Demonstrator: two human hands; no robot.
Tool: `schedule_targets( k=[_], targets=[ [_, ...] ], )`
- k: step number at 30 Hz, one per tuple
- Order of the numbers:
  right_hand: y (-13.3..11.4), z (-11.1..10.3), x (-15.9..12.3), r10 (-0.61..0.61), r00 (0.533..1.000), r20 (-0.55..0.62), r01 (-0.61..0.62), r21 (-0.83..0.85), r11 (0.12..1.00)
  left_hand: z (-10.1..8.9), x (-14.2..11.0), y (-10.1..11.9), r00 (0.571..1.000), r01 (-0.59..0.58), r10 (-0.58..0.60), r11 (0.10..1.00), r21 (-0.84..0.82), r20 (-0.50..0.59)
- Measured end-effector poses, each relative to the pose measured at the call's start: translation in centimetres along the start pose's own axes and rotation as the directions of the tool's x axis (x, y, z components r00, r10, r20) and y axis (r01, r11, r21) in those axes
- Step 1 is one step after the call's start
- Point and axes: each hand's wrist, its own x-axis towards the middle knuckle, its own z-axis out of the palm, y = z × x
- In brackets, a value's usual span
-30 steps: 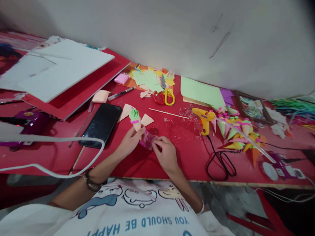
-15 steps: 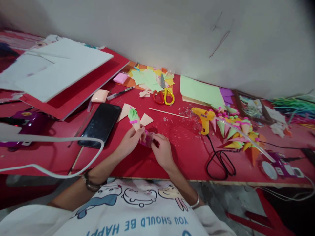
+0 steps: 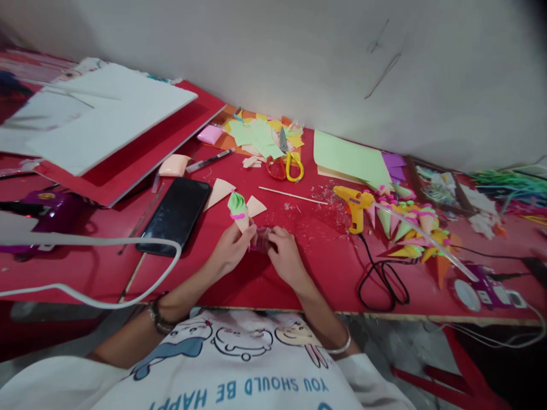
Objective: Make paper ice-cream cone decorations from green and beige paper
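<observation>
My left hand (image 3: 231, 249) grips a small paper ice cream cone (image 3: 238, 209) by its peach-coloured lower part. Swirled green stuff tops the cone, with a bright pink band under it. Close beside it, my right hand (image 3: 284, 253) is closed on a small clear plastic packet (image 3: 262, 239) with pink in it; its contents are partly hidden by my fingers. The packet lies between both hands, against the left fingertips. Just beyond the hands are flat peach paper pieces (image 3: 256, 207) on the red table (image 3: 325, 267).
Left of my hands lie a black phone (image 3: 175, 216) and a white cable (image 3: 166, 245). Ahead are scissors (image 3: 293, 168), a thin stick (image 3: 293, 195) and paper scraps (image 3: 254, 136). On the right are a yellow glue gun (image 3: 354, 208) and several finished paper cones (image 3: 410, 219).
Both hands have shifted slightly right, carrying the cone and the packet. The cone now stands a little lower and further right. Everything else on the table has stayed put.
</observation>
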Motion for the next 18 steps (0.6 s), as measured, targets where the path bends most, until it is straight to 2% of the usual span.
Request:
schedule_targets(
  k=[8,18],
  targets=[
    [-0.2,-0.08,0.42,0.012,1.0,0.017,-0.011,-0.047,0.999,-0.51,-0.17,0.21,0.998,-0.01,0.006,0.998,0.069,0.062],
    [-0.18,0.14,0.9,-0.007,1.0,0.027,0.01,-0.131,0.991,-0.45,-0.48,0.36,0.998,-0.036,0.027,0.985,0.166,0.058]
  ],
)
